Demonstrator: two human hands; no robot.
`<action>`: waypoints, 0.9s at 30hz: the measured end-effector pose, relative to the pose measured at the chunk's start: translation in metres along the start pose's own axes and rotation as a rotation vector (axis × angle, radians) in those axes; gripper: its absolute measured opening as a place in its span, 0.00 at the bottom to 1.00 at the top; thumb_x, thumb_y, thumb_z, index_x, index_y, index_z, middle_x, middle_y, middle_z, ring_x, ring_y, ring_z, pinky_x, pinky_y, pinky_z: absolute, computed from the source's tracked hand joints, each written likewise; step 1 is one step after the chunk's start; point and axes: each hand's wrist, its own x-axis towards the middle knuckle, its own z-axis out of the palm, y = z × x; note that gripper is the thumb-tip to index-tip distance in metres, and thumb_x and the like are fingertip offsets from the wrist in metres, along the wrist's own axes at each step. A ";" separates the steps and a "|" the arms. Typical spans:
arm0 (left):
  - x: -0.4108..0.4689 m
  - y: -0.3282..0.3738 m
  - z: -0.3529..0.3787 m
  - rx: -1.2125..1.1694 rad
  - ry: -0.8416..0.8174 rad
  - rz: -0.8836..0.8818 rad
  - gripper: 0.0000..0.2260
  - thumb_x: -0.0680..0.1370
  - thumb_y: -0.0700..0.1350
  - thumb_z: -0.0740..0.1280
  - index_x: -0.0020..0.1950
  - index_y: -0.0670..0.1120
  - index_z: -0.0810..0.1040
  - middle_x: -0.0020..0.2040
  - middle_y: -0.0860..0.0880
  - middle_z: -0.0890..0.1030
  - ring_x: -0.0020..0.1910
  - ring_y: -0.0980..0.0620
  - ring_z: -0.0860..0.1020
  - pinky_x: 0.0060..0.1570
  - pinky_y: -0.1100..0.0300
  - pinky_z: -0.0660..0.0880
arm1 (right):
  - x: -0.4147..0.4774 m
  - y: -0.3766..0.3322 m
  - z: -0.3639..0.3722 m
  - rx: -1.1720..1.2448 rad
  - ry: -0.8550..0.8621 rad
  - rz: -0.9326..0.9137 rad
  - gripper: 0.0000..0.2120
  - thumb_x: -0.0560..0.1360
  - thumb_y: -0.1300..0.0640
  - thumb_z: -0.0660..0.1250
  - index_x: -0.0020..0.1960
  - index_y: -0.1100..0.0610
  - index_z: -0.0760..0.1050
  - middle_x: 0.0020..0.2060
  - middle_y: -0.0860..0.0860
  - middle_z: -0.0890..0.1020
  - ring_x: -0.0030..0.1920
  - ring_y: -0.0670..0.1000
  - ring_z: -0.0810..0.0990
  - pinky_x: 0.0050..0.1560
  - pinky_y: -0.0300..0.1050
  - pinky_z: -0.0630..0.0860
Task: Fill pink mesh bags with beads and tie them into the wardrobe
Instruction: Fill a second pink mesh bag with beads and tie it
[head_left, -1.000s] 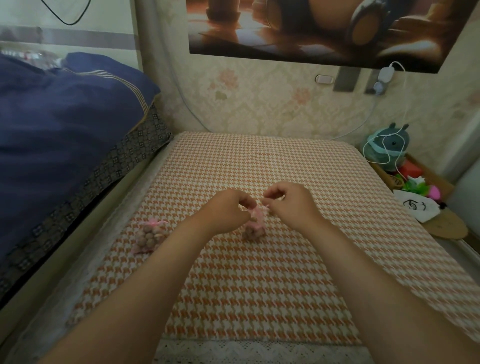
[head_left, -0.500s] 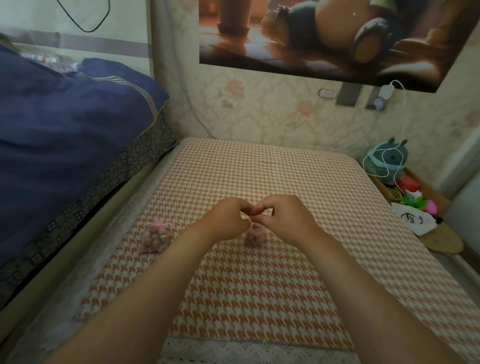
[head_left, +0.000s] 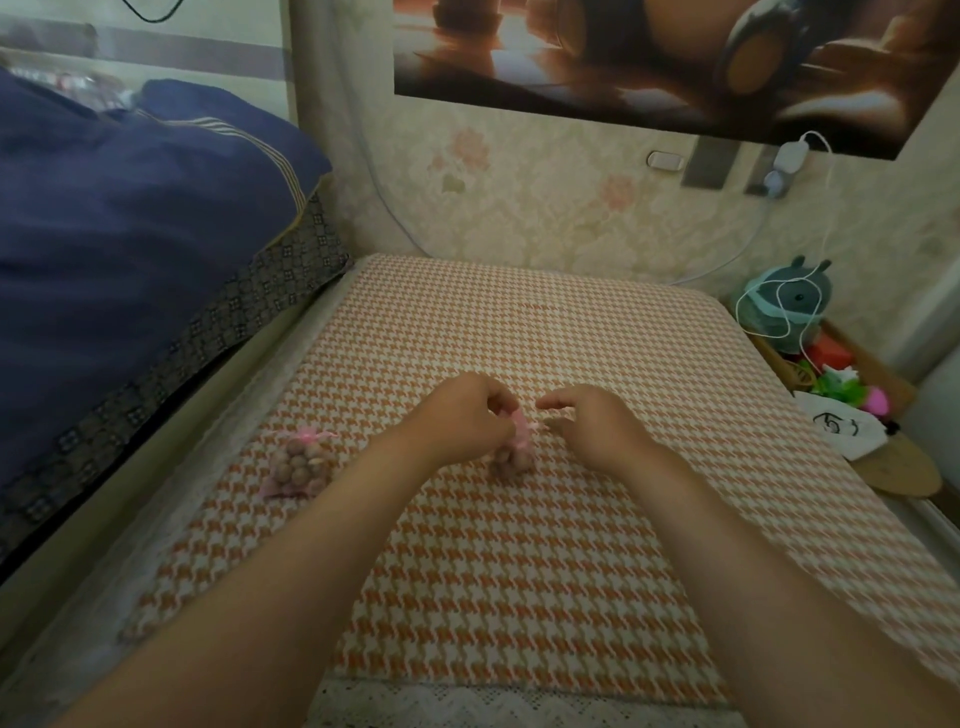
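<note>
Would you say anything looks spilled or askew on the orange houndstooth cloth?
Nothing stands out: no loose beads on the orange houndstooth cloth; one bead-filled pink mesh bag lies closed, the second bag sits, its neck pinched by the left hand.

Left forearm (head_left: 291, 571) and right forearm (head_left: 753, 561) are bare along their whole visible length; left hand (head_left: 462, 415) and right hand (head_left: 597, 426) are bare too; fingers short, rounded.

Sheer mesh bag (head_left: 511, 452); matt woven cloth (head_left: 545, 332).
</note>
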 end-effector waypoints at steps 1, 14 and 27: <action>0.000 0.000 0.000 0.004 -0.002 0.009 0.13 0.74 0.43 0.68 0.58 0.50 0.83 0.51 0.53 0.83 0.49 0.56 0.80 0.48 0.60 0.79 | 0.002 0.001 0.002 -0.031 -0.029 -0.001 0.15 0.81 0.57 0.66 0.66 0.48 0.80 0.68 0.48 0.79 0.69 0.52 0.76 0.69 0.50 0.72; -0.009 0.006 -0.007 0.003 -0.057 0.066 0.16 0.74 0.39 0.68 0.60 0.48 0.82 0.51 0.55 0.81 0.49 0.59 0.79 0.48 0.65 0.76 | -0.003 -0.007 0.008 0.057 0.015 0.032 0.08 0.77 0.57 0.72 0.56 0.52 0.83 0.50 0.47 0.85 0.51 0.48 0.82 0.56 0.46 0.79; -0.019 0.012 -0.002 -0.005 -0.090 0.106 0.07 0.77 0.42 0.68 0.53 0.48 0.81 0.48 0.52 0.83 0.44 0.58 0.79 0.44 0.66 0.73 | -0.055 -0.058 -0.037 0.176 0.132 -0.160 0.05 0.73 0.49 0.77 0.48 0.46 0.85 0.42 0.39 0.85 0.36 0.29 0.76 0.42 0.34 0.71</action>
